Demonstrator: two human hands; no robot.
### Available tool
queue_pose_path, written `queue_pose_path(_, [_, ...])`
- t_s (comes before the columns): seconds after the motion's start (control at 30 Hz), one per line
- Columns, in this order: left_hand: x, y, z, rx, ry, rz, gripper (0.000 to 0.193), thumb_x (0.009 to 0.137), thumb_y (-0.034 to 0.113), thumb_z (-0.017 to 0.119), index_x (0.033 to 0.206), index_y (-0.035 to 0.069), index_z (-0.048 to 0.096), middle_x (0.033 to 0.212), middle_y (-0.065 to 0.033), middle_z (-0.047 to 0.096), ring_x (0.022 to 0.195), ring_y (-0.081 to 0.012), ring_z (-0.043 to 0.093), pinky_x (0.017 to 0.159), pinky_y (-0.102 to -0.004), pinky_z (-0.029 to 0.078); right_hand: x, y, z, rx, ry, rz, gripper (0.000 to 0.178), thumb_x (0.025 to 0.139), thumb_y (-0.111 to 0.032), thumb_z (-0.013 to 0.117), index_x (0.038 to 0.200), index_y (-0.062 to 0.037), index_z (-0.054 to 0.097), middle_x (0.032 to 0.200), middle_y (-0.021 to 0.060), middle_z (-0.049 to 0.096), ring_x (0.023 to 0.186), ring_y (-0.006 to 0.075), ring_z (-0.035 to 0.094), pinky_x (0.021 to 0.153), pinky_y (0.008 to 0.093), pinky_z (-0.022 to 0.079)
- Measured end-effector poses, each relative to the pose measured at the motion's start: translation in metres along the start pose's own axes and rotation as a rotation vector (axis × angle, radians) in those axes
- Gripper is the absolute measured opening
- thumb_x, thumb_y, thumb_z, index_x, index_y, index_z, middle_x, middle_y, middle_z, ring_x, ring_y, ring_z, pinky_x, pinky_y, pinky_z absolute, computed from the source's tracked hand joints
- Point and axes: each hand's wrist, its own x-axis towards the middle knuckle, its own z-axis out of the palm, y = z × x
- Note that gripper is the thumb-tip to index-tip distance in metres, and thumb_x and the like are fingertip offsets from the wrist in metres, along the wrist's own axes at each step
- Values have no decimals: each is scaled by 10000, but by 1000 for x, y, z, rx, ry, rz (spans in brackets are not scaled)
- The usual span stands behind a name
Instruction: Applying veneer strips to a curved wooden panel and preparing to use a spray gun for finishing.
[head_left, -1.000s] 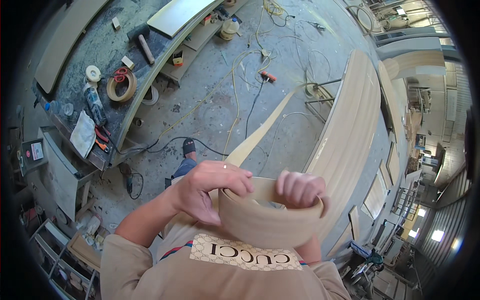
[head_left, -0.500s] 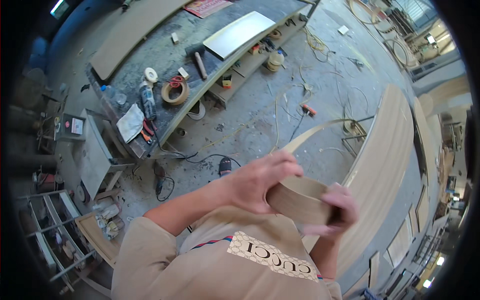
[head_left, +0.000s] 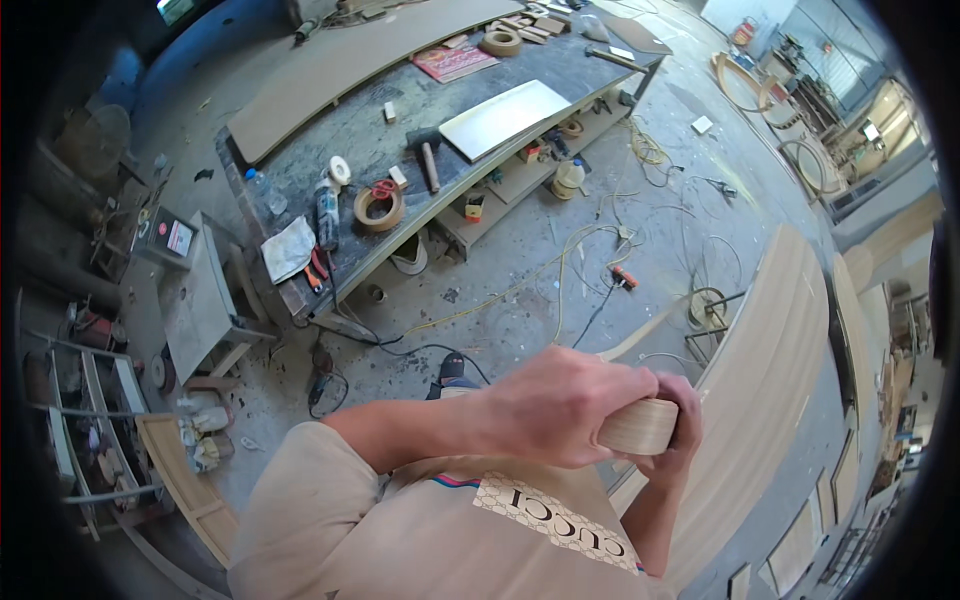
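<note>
A roll of wood-grain edge banding (head_left: 640, 428) is held in front of my chest. My left hand (head_left: 570, 405) closes around its left side, the thumb and fingers partly hidden. On the opposite side my right hand (head_left: 680, 425) wraps its fingers round the coil. A loose end of the banding (head_left: 642, 335) sticks out beyond my left hand, toward the large curved wooden panel (head_left: 770, 370) on the right.
At the upper left stands a workbench (head_left: 350, 255) bearing a hammer (head_left: 429, 165), tape roll (head_left: 378, 206), red scissors (head_left: 384, 188), white cloth (head_left: 288, 250) and pale panel (head_left: 505, 118). Cables (head_left: 560, 285) and an orange-and-black tool (head_left: 624, 278) lie on the floor. A wooden frame (head_left: 185, 490) leans at lower left.
The coil has turned, so its opening no longer shows. My left hand has moved right, nearer my right hand. The view has shifted, showing more of the bench's far end.
</note>
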Motion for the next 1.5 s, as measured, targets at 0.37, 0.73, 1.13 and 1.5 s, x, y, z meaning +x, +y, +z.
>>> queue_pose_path(0.37, [3,-55,48,-635,123,382,577,761,222,874,1213,6,588,1116,-167,607,1110,-330,614,1015,-521,496,15,-15,15,914,462,-189,261,997,-300,661,989,-111,481,914,77,518,862,218,527,790,390,491])
queue_pose_path(0.73, [15,-37,31,-100,89,119,623,679,342,986,1080,38,618,897,-54,646,731,-136,602,643,-285,495,-11,-9,-17,702,512,-149,791,840,-442,836,1419,-23,496,1336,146,591,1246,255,571,1053,416,462])
queue_pose_path(1.13, [27,-55,71,-632,-59,80,596,788,419,898,1131,22,615,981,-90,635,874,-205,595,758,-383,517,-25,-23,-45,577,559,-44,615,855,-361,851,1306,-16,616,1254,76,658,1148,184,633,995,332,492])
queue_pose_path(1.5, [69,-3,31,-120,-245,-41,469,792,310,926,1001,18,626,792,2,549,725,-103,490,624,-288,417,-30,-25,-57,113,381,-31,787,884,-539,769,1417,-26,501,1287,145,611,1186,289,595,1026,406,458])
